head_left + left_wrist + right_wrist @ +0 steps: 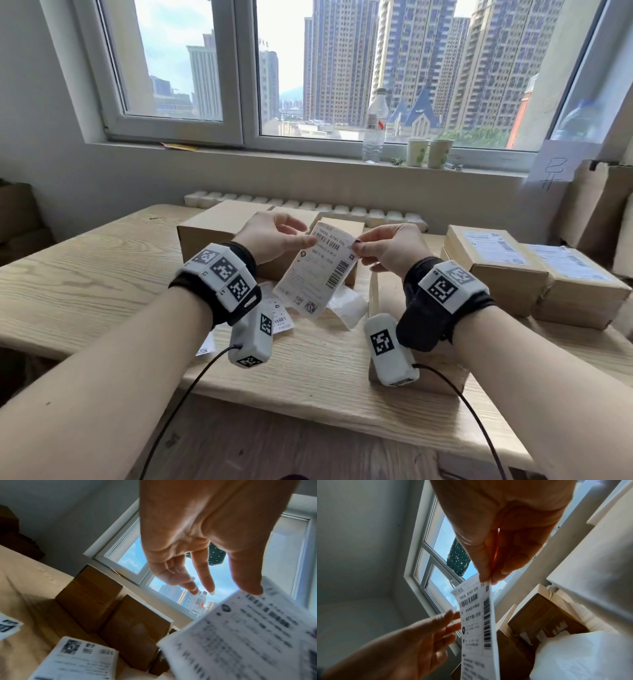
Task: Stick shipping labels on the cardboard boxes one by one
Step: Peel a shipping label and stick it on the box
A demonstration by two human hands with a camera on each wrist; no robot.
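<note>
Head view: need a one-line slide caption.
Right hand pinches a shipping label above the table; left hand reaches for its edge, plain boxes behind.

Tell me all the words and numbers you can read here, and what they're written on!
"190A A161-BB": top line of the shipping label that the right hand pinches.
Smaller print and barcodes on that label: too blurred.
Labels on the boxes at right: too small.
Loose labels on the table: blurred.
</note>
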